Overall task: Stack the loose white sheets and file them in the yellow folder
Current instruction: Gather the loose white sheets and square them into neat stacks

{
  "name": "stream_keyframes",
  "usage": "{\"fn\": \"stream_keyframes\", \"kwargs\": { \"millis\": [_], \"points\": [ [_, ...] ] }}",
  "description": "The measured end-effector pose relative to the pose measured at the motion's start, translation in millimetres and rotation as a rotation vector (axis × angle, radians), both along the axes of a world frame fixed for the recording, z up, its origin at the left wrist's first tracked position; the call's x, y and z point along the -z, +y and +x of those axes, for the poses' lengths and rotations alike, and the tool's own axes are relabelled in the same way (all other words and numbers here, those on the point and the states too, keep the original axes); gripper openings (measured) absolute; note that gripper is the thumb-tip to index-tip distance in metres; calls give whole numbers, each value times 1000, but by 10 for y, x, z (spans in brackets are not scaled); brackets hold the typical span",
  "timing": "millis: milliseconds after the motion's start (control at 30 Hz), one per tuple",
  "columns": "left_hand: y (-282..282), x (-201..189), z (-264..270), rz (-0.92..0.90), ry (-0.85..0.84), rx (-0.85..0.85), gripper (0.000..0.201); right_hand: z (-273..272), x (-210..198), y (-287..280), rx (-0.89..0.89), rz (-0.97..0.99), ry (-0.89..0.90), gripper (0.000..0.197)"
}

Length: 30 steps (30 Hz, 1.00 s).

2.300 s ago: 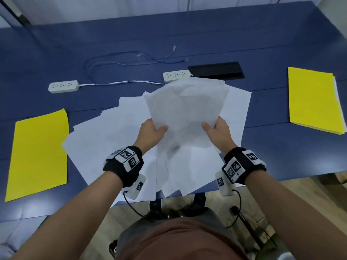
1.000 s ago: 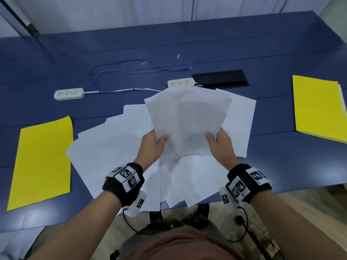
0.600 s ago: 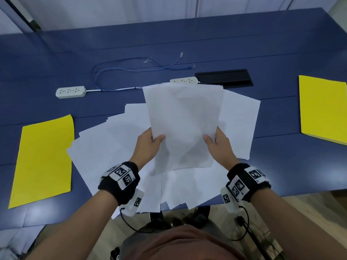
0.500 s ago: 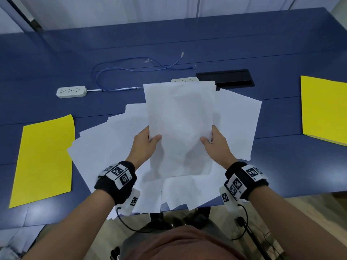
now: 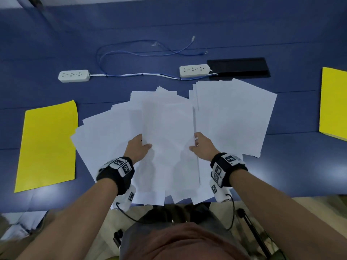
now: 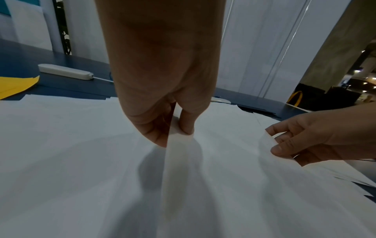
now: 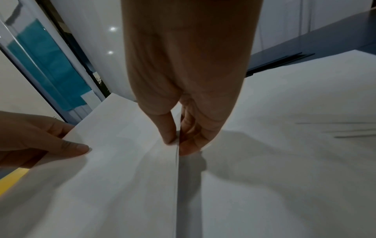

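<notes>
**Sheet bundle gripped at both edges**

Left hand [image 5: 138, 149] pinches the white sheet bundle [image 5: 169, 139] on its 9 o'clock edge; right hand [image 5: 203, 147] pinches its 3 o'clock edge. Loose sheets [image 5: 232, 113] lie beneath. Yellow folder [image 5: 48, 145] lies at 9 o'clock.

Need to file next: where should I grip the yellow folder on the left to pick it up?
Judging from the head view, take the yellow folder by its near right corner, coming from the right. It lies flat on the table, so fingers must slide under an edge, and that corner is clear of the white sheets.
</notes>
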State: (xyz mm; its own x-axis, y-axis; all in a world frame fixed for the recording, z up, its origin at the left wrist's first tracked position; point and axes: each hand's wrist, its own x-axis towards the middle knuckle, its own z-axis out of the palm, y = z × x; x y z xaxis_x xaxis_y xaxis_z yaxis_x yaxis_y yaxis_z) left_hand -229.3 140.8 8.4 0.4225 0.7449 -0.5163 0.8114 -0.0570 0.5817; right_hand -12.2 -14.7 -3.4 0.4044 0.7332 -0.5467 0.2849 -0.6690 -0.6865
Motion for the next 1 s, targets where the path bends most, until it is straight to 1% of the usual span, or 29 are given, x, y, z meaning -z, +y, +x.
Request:
{"fn": "stream_keyframes", "kwargs": {
  "millis": [133,267,333,367,433,467,500,567,667,767,1000],
  "points": [
    [9,101,-28,28,78,0,23,-73,141,37,3,-9,7,36],
    [13,135,-3,41,145,-2,26,-82,230,25,-13,-41,-4,46],
    [41,150,23,15,160,-2,29,-58,265,20,-17,-50,-34,50],
    [52,158,31,-6,170,1,38,-51,267,18,-10,-47,-42,52],
    [72,144,59,-46,191,5,64,-26,262,31,11,-45,-56,57],
    [79,133,79,-48,196,5,73,-9,253,43,20,-51,-66,59],
    [87,135,101,-37,206,5,79,12,251,56,25,-60,-79,62],
    [95,125,146,25,234,14,84,62,231,80,28,-87,-89,66],
    [94,80,259,134,265,56,79,176,179,78,30,-99,-95,67],
    [74,33,482,193,214,136,69,367,132,-1,65,-104,-123,65],
    [-158,0,1318,160,81,312,43,992,77,-354,213,-106,-178,53]
  ]
}}
